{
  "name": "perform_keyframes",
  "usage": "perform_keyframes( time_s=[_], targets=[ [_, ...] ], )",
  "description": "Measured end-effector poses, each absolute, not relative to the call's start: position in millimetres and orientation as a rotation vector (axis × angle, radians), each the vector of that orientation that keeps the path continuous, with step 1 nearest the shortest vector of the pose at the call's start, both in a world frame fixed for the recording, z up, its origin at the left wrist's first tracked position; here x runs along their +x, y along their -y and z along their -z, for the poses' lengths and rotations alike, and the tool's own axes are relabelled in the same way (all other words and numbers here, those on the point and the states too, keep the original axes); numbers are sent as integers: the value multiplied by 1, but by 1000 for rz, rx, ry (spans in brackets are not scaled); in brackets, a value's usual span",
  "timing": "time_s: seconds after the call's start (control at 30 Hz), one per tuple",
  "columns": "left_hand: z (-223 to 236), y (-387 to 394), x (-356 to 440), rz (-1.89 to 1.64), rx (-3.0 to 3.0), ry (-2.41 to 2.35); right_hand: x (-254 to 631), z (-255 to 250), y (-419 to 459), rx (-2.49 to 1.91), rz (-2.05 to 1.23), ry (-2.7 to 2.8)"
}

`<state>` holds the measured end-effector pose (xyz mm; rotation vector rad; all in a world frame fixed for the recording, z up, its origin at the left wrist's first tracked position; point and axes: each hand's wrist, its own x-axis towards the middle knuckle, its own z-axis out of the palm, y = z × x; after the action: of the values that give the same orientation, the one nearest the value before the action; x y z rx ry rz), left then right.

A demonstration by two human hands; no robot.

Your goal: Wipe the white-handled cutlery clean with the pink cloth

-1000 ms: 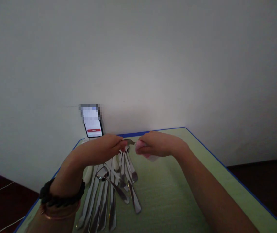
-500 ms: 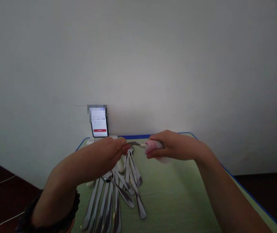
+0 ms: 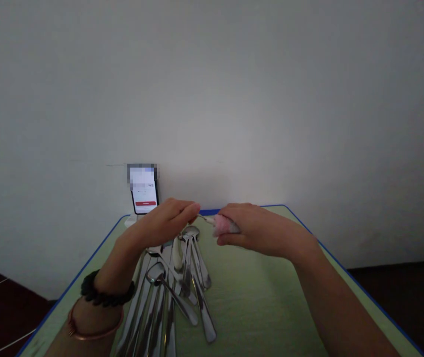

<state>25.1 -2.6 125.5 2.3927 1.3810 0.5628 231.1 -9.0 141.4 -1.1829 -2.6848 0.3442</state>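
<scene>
My left hand [image 3: 173, 220] is closed on the metal end of a white-handled piece of cutlery [image 3: 207, 219]. Its fingers hide the head, so I cannot tell whether it is a spoon or a fork. My right hand [image 3: 249, 225] is wrapped round a pink and white cloth [image 3: 225, 225], which is folded about the handle end. The piece is held roughly level between both hands, above the table. Below and left lie several metal spoons [image 3: 156, 272] and long-handled cutlery pieces [image 3: 141, 310], plus another white handle [image 3: 177, 254].
A phone [image 3: 145, 191] with a lit screen stands propped against the wall [image 3: 234, 99] at the back left. The green table [image 3: 256, 307] has a blue edge. A white object [image 3: 131, 220] sits at the phone's foot. Pale cables [image 3: 9, 342] lie on the dark floor.
The left hand has turned and risen a little, and its wrist bracelets now show more. The right hand is slightly further left. The view has shifted, uncovering more of the spoons.
</scene>
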Motion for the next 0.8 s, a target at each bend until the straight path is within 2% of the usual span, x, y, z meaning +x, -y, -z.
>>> perform_keyframes(
  time_s=[0.13,0.5,0.8],
  targets=[
    [-117,-7,24,-631,2380,-1381,243,-151,8,-1233,-593,2658],
    [-116,-6,31,-650,2550,-1284,246,-153,9,-1253,-687,2674],
    [-112,-7,32,-651,2363,-1252,249,-144,3,-1231,-272,2452]
  ],
)
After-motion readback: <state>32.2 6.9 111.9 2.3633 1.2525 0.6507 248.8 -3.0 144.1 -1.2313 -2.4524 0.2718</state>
